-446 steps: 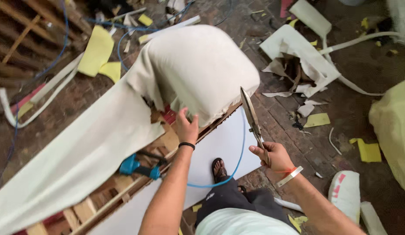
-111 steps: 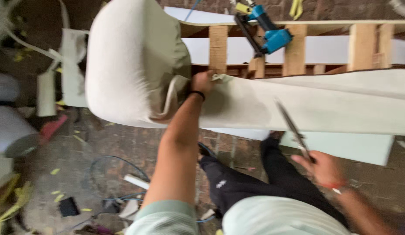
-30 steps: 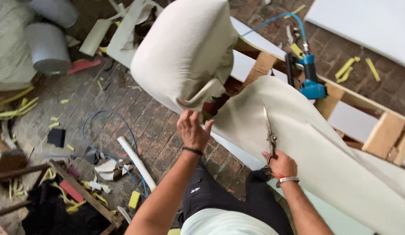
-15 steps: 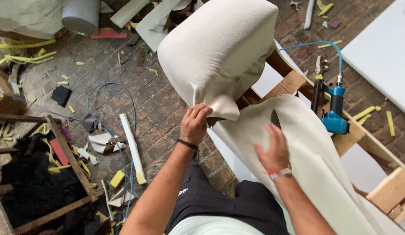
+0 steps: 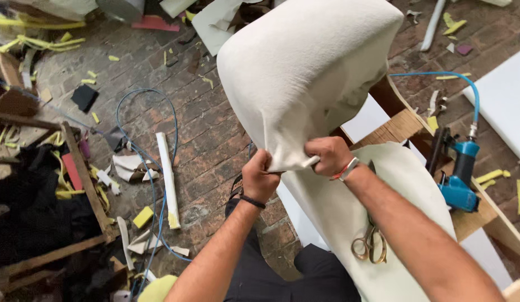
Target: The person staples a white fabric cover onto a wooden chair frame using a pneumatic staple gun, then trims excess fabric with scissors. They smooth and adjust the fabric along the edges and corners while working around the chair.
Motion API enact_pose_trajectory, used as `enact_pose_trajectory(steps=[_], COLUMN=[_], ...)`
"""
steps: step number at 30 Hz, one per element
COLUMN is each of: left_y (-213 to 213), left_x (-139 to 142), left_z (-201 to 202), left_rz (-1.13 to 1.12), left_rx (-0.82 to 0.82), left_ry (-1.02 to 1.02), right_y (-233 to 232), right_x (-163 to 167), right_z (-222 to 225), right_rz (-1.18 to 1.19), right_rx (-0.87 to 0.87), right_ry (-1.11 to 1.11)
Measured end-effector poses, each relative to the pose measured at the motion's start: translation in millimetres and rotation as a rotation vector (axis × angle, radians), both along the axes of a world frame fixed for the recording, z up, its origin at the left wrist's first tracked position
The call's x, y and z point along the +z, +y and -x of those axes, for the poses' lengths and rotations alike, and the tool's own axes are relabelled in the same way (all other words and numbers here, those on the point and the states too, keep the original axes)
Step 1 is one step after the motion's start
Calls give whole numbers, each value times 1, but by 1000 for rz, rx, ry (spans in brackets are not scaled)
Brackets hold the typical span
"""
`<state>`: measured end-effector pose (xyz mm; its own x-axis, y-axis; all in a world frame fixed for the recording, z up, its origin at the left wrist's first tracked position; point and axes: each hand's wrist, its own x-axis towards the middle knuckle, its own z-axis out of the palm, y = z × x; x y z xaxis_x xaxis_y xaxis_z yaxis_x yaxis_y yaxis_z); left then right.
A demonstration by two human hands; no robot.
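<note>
hands are both pinching the loose lower edge of the cream fabric (image 5: pixel 304 84) now, where it's wrapping over the padded arm of the sofa frame (image 5: pixel 405 126). left hand (image 5: pixel 261 180) is closing on the corner of the flap, right hand (image 5: pixel 327 156) is gripping the same hem just beside it, fingers clamped on cloth on both sides. half a second ago the right hand was lying flat and empty on the fabric, and a second ago it was still holding the scissors (image 5: pixel 370 243), which are now lying on the lower sheet under the right forearm. so to me it's looking like cutting is paused and pulling and tucking the cover is what's going on. blue air stapler (image 5: pixel 460 176) is sitting on the wooden rail to the right with its blue hose (image 5: pixel 438 78) looping off behind. floor's a mess: white tube (image 5: pixel 168 179), yellow foam scraps (image 5: pixel 142 217), blue cable (image 5: pixel 153 184) snaking over the bricks, black cloth heap (image 5: pixel 31 196) on the left. the bunched fold by the arm's lower corner is looking like the awkward bit.
</note>
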<state>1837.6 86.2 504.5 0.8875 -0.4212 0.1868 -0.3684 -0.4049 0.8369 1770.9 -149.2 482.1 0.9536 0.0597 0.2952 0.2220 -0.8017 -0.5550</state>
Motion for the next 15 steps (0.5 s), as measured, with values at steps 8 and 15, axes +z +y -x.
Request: enact_pose_trajectory(steps=[8, 15], left_y=[12, -27], left_x=[12, 10], left_z=[-2, -2], left_rz=[-95, -192], left_rx=[51, -454], left_ry=[-180, -198], right_y=[7, 7], right_x=[-5, -20], right_z=[-28, -38], right_rz=[127, 109], right_rx=[-62, -23], right_ry=[353, 334])
